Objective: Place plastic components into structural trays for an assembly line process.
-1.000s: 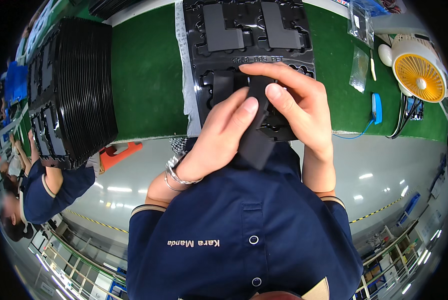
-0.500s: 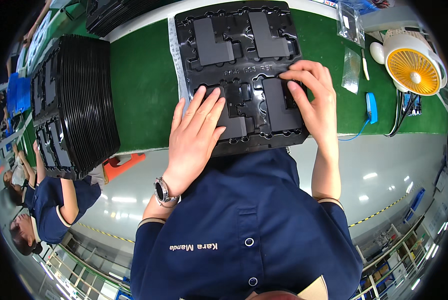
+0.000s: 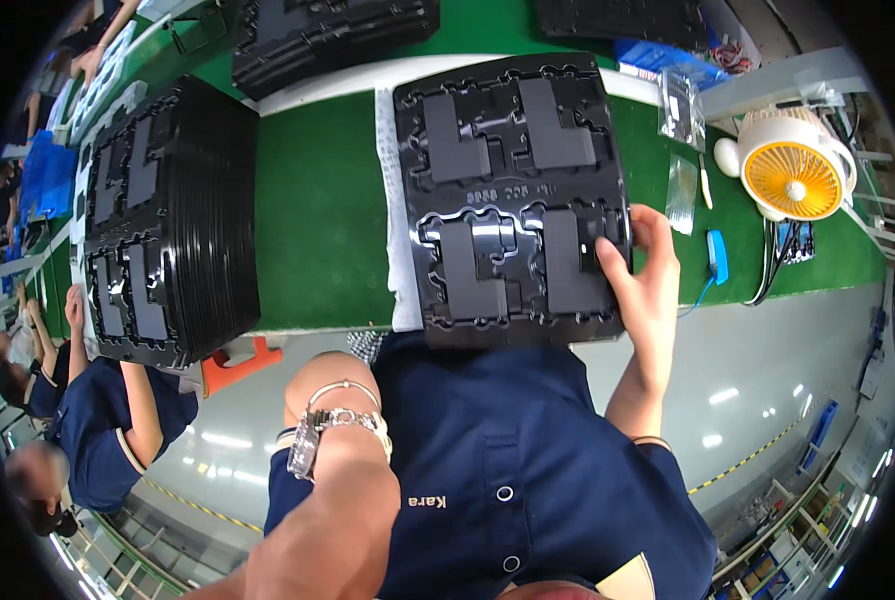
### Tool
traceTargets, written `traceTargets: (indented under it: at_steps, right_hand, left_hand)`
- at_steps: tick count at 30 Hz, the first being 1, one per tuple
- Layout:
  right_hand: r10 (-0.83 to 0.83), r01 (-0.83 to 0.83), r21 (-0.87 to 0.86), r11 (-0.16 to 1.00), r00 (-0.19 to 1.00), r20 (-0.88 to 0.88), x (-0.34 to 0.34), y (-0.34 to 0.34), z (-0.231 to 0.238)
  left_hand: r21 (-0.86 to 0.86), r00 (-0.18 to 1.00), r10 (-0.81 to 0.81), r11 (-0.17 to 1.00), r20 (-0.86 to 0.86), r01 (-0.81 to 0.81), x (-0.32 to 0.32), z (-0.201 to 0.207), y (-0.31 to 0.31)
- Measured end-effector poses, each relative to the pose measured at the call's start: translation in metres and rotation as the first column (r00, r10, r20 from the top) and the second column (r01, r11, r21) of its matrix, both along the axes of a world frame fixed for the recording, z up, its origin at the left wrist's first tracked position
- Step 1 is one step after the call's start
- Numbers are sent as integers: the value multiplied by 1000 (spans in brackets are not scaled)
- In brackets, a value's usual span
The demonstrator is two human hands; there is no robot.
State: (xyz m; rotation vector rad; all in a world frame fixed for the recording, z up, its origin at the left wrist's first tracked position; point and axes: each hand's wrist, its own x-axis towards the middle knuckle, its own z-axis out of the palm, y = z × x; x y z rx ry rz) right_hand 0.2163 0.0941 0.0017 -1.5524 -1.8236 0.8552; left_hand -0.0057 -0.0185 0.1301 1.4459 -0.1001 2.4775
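A black moulded plastic tray (image 3: 498, 194) lies in front of me, its near edge close to my body. Several flat dark grey L-shaped pieces (image 3: 560, 130) sit in its recesses. My right hand (image 3: 653, 285) grips the tray's right edge, thumb on top near the lower right piece and the other fingers along the side. Raised close to the camera, my left hand (image 3: 318, 535) is away from the tray, below a wrist with a silver watch (image 3: 308, 445) and a bangle; its fingers are cut off from view.
A tall stack of similar trays (image 3: 213, 220) stands at left on the green mat (image 3: 323, 220). More trays (image 3: 333, 40) lie behind. At right are a white-and-yellow fan (image 3: 793, 180), a blue tool (image 3: 718, 257) and clear bags (image 3: 681, 195). A co-worker (image 3: 118, 420) sits at left.
My left hand has left the tray and come up close to the camera. My right hand has shifted from the lower right piece to the tray's edge. The whole view has shifted slightly.
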Motion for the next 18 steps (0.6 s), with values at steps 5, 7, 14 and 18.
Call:
traceTargets:
  at_steps: [5, 7, 14, 18]
  right_hand:
    - [-48, -196, -309, 931, 772, -634, -9, 6, 26]
    - [20, -265, -275, 924, 753, -657, -4, 17, 42]
    - [200, -264, -6, 965, 747, -634, -58, 84, 95]
    - [316, -306, 113, 945, 775, -547, -143, 155, 81]
  left_hand:
    - [334, 998, 66, 940, 9, -65, -11, 3, 12]
    - [324, 993, 110, 942, -46, -89, -27, -1, 3]
    - [412, 970, 174, 882, 168, -230, -32, 13, -14]
    - [412, 928, 361, 835, 93, -366, -51, -3, -41]
